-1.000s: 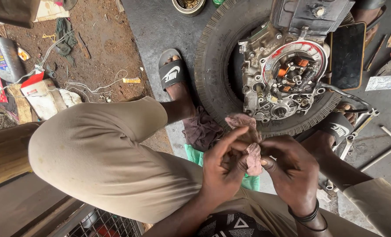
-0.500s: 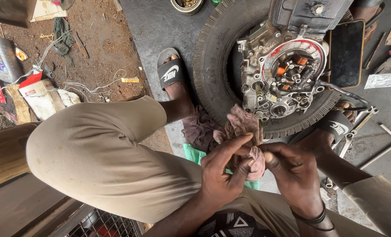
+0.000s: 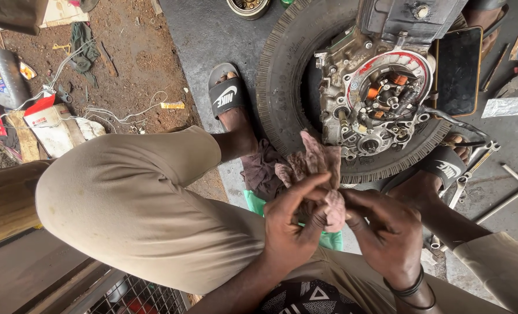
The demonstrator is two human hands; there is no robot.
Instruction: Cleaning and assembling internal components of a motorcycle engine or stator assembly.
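Two hands were busy close to me: my left hand pinched a dirty pink rag and my right hand closed its fingers on the rag's lower end, so I judged I was wiping something small hidden inside, though I could not see it. Next I would need slow, firm rubbing without letting go. Farther off, an open engine sat on a black tyre, with a dark phone beside it.
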